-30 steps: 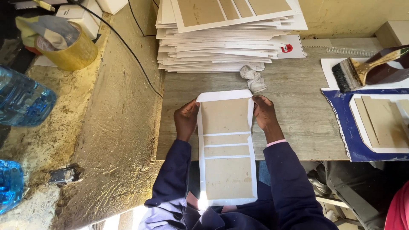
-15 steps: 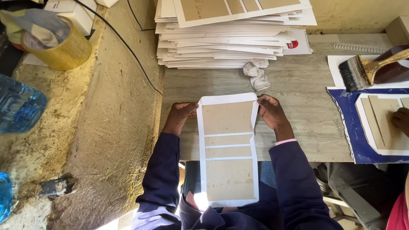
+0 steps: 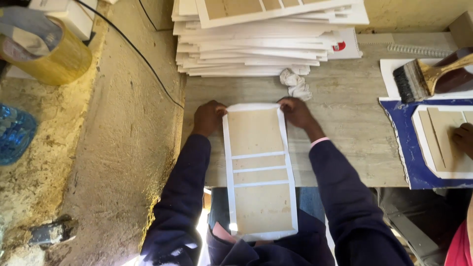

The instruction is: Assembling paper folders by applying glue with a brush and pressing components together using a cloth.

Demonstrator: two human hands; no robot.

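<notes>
A long white paper sheet (image 3: pixel 259 170) with several tan cardboard panels glued on it lies on the grey wooden table (image 3: pixel 345 128) and hangs over its near edge onto my lap. My left hand (image 3: pixel 209 118) presses the sheet's far left corner. My right hand (image 3: pixel 296 112) presses the far right corner, where the white top flap is folded over. Both arms wear dark blue sleeves.
A tall stack of similar white sheets (image 3: pixel 266 39) sits at the table's far edge, with a crumpled white rag (image 3: pixel 295 83) in front. At right, a brush (image 3: pixel 423 76), a blue sheet (image 3: pixel 414 152) and another person's hand (image 3: pixel 463 138). A yellow tape roll (image 3: pixel 47 51) and blue bottle (image 3: pixel 15 133) lie at left.
The sheet has slid slightly away from me on the table. Both hands stayed at its far corners, pressing the top flap down. The other person's hand came into view at right.
</notes>
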